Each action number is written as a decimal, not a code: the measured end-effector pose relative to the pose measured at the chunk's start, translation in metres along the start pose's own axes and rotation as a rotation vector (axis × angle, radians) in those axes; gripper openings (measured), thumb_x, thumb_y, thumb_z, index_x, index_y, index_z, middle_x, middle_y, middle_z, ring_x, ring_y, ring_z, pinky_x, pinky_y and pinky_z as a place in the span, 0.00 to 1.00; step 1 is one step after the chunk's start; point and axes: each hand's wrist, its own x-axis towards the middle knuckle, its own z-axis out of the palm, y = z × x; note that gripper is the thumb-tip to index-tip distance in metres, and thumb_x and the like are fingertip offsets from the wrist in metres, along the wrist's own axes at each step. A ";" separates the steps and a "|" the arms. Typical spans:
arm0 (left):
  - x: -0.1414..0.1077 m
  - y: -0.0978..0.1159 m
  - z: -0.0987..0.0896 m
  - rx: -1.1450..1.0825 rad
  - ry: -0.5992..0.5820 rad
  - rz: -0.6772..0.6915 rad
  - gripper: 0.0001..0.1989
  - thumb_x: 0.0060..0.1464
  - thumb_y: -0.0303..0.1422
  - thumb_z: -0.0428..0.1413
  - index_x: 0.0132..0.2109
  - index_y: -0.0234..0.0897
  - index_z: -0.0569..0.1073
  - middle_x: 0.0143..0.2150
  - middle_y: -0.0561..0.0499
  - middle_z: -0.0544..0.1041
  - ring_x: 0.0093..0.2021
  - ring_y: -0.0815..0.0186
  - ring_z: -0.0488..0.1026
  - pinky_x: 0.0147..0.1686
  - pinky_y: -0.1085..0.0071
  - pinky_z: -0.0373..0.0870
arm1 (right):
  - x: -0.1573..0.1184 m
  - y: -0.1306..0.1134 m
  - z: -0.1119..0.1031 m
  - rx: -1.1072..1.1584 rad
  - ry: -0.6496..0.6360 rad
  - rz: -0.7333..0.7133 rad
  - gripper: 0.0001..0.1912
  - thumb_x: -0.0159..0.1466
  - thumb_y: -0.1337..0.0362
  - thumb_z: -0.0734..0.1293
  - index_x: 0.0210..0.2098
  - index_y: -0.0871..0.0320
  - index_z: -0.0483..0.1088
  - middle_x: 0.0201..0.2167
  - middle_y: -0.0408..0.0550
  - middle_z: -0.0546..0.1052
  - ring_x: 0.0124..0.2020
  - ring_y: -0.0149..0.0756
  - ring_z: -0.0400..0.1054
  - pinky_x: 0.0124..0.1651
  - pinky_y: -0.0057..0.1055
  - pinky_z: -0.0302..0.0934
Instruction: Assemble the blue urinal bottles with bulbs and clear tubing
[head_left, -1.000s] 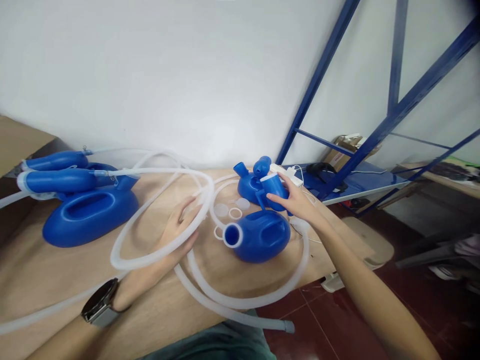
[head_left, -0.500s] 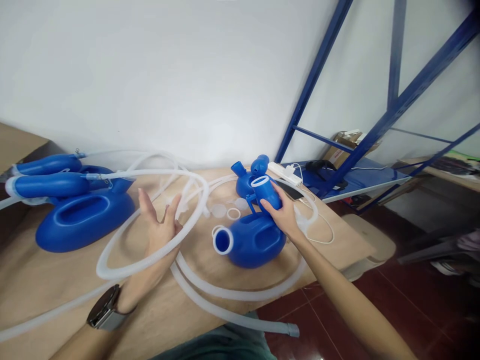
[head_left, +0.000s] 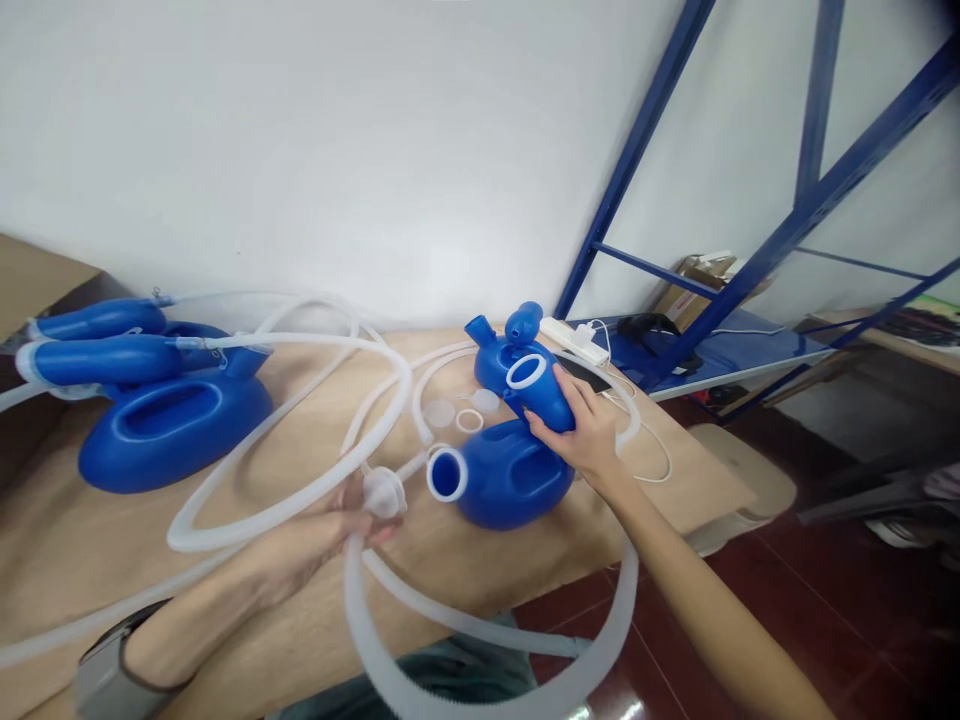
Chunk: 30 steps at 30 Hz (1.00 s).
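Note:
My left hand is closed round a translucent white cap with a ribbed hose at it; motion blurs the fingers. The hose loops down past the table's front edge. To the right lies a blue plastic urinal bottle, its white-rimmed mouth facing left towards that cap. Just above the bottle, my right hand grips a blue cup-shaped funnel piece, tilted with its white-ringed opening up. Whether the funnel piece touches the bottle I cannot tell.
Another blue bottle stands behind, near a white power strip and phone. Clear discs and a white ring lie mid-table. Blue bottles with hoses occupy the left. A blue metal rack rises at right.
My left hand, open and raised among the hose loops before, has moved right and down and taken hold of the translucent cap with its hose. The right hand's funnel piece has shifted slightly right.

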 end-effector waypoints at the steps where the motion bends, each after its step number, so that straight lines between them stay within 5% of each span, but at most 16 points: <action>1: -0.009 0.003 0.003 -0.034 -0.077 -0.047 0.49 0.46 0.32 0.65 0.74 0.44 0.57 0.59 0.44 0.80 0.57 0.50 0.81 0.65 0.48 0.74 | 0.000 0.000 0.000 -0.024 -0.022 -0.019 0.38 0.66 0.51 0.73 0.72 0.54 0.65 0.55 0.58 0.80 0.47 0.51 0.81 0.45 0.41 0.77; 4: -0.028 0.011 -0.001 0.094 -0.127 0.000 0.51 0.52 0.36 0.65 0.77 0.50 0.49 0.69 0.43 0.73 0.62 0.49 0.78 0.66 0.46 0.72 | -0.002 0.000 0.001 -0.081 -0.050 -0.034 0.36 0.67 0.50 0.72 0.71 0.54 0.65 0.56 0.59 0.80 0.48 0.52 0.80 0.46 0.42 0.78; 8: -0.030 0.022 -0.019 0.592 0.021 0.456 0.41 0.64 0.41 0.55 0.79 0.49 0.50 0.80 0.47 0.54 0.76 0.46 0.58 0.68 0.44 0.67 | -0.006 0.001 0.000 -0.076 0.001 -0.047 0.36 0.67 0.51 0.73 0.71 0.54 0.65 0.55 0.60 0.80 0.51 0.54 0.80 0.49 0.45 0.79; 10: -0.024 0.027 -0.023 0.867 0.064 0.677 0.36 0.66 0.34 0.50 0.79 0.49 0.52 0.79 0.50 0.56 0.77 0.49 0.56 0.71 0.46 0.62 | -0.007 0.000 0.000 -0.054 -0.018 -0.013 0.35 0.67 0.51 0.73 0.70 0.54 0.65 0.56 0.60 0.79 0.53 0.55 0.79 0.52 0.48 0.78; 13: -0.016 0.031 -0.019 1.138 0.111 0.838 0.37 0.66 0.25 0.46 0.78 0.50 0.54 0.77 0.51 0.62 0.74 0.54 0.63 0.70 0.54 0.65 | -0.009 -0.002 0.001 0.000 -0.039 0.067 0.34 0.68 0.51 0.72 0.70 0.53 0.64 0.58 0.60 0.78 0.56 0.55 0.78 0.55 0.50 0.77; 20: -0.013 0.033 -0.025 1.336 0.359 0.989 0.41 0.63 0.21 0.44 0.79 0.56 0.51 0.73 0.50 0.69 0.65 0.51 0.75 0.55 0.61 0.80 | -0.013 -0.009 -0.008 0.097 -0.012 0.093 0.35 0.69 0.53 0.72 0.73 0.50 0.61 0.60 0.60 0.75 0.60 0.55 0.74 0.61 0.55 0.71; 23: -0.015 0.030 -0.022 1.505 0.346 0.979 0.47 0.60 0.18 0.44 0.79 0.60 0.45 0.72 0.49 0.71 0.57 0.53 0.81 0.41 0.67 0.82 | 0.000 -0.015 -0.025 0.165 -0.103 0.219 0.38 0.70 0.49 0.70 0.75 0.50 0.58 0.61 0.59 0.74 0.62 0.56 0.72 0.64 0.55 0.68; 26: -0.015 0.027 -0.004 1.735 0.336 0.930 0.52 0.56 0.14 0.45 0.79 0.63 0.41 0.72 0.48 0.71 0.43 0.57 0.85 0.26 0.71 0.76 | 0.018 -0.022 -0.038 0.197 -0.314 0.345 0.40 0.68 0.44 0.71 0.73 0.50 0.62 0.59 0.57 0.77 0.59 0.57 0.74 0.62 0.54 0.69; 30: -0.007 0.031 0.030 1.875 0.286 0.901 0.50 0.55 0.13 0.45 0.79 0.57 0.47 0.71 0.44 0.71 0.44 0.57 0.85 0.29 0.69 0.78 | 0.030 -0.028 -0.036 0.191 -0.443 0.481 0.40 0.66 0.39 0.69 0.71 0.53 0.66 0.57 0.58 0.79 0.58 0.60 0.74 0.60 0.56 0.69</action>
